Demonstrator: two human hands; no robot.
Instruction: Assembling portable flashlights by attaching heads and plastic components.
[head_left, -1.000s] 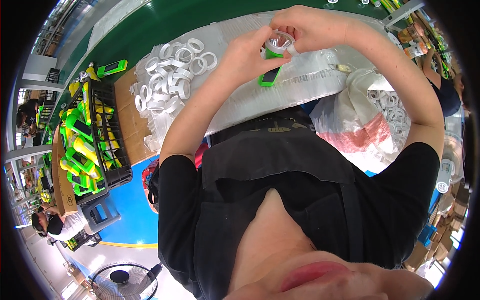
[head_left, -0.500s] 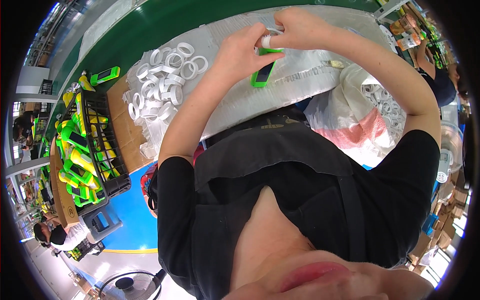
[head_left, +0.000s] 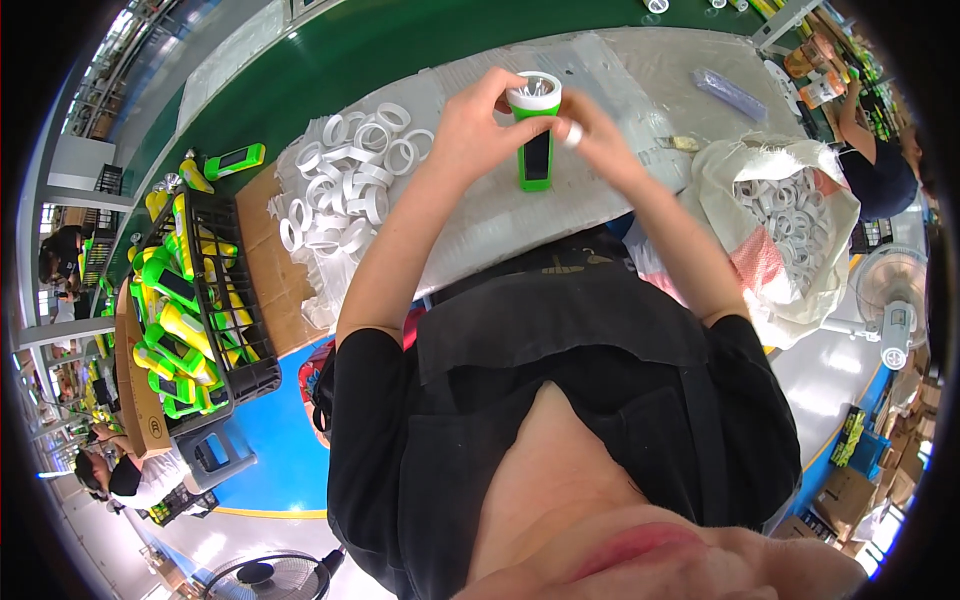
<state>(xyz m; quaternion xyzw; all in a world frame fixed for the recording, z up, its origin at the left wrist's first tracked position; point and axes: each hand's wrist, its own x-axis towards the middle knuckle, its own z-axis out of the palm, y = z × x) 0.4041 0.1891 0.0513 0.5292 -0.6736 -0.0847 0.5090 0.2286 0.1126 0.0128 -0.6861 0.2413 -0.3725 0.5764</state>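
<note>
A green flashlight with a dark panel on its body is at the middle of the worktable, its reflector end away from me. Around its head sits a white ring. My left hand is closed on the flashlight near the head, thumb across the front. Just right of it is my right hand, smeared by motion, with a white band on one finger; whether it touches the flashlight I cannot tell. A heap of loose white rings lies left of my left forearm.
At left a black crate holds several green and yellow flashlights; another green flashlight lies beyond it. A white woven sack of white rings stands at right. A clear plastic packet lies at the far right. Other people work at both sides.
My right hand has come away from the flashlight's head, down and to the right. The head and its white ring now show; before, my hands covered them. My left hand keeps its hold.
</note>
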